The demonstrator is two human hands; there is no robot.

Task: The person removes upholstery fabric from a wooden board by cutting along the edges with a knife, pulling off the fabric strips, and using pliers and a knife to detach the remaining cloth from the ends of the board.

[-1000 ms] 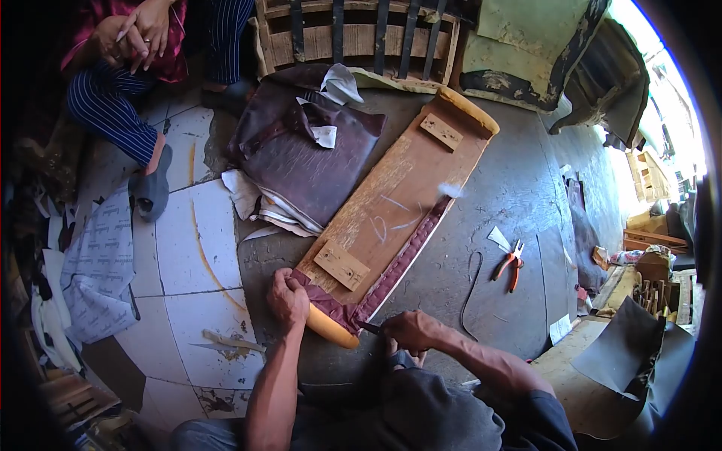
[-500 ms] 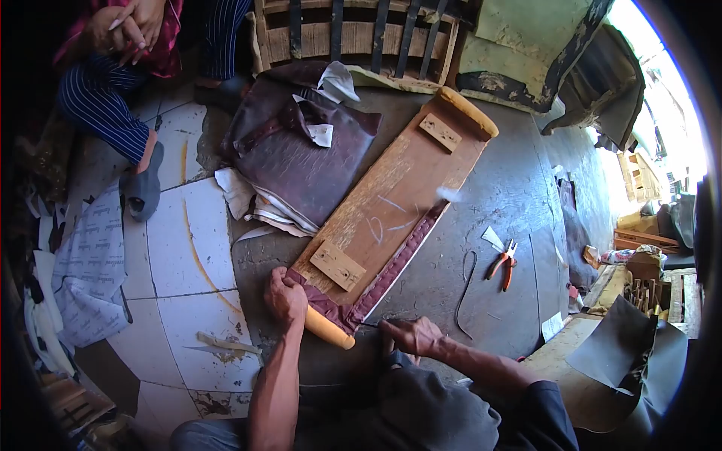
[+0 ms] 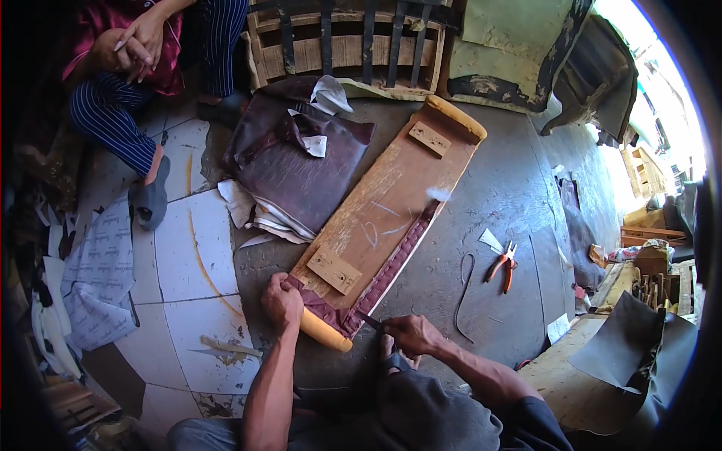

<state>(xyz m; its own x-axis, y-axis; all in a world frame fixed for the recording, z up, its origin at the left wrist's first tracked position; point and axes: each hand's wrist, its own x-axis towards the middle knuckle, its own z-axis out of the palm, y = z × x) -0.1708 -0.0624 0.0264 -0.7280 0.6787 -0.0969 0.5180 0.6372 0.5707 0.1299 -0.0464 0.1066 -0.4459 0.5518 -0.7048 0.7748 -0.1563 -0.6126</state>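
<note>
A long wooden panel (image 3: pixel 391 207) with foam-padded ends lies slantwise on the floor in front of me. Maroon leatherette (image 3: pixel 395 259) is fastened along its right edge and folded round the near corner. My left hand (image 3: pixel 283 302) is closed on the maroon cover at the near left corner, beside the bare orange foam (image 3: pixel 325 329). In my right hand (image 3: pixel 412 334), closed, is a dark narrow tool (image 3: pixel 371 322), its tip at the near right corner of the cover. I cannot make out whether it is a blade or a screwdriver.
Red-handled pliers (image 3: pixel 502 267) and a dark strip (image 3: pixel 465 297) lie to the right. Folded maroon leatherette (image 3: pixel 293 165) lies left of the panel. A seated person (image 3: pixel 131 83) has clasped hands at upper left. A slatted wooden frame (image 3: pixel 350 45) stands at the back.
The tool in my right hand has tilted and shows more broadly at the corner. My left hand keeps its grip on the cover. The whole view has shifted slightly.
</note>
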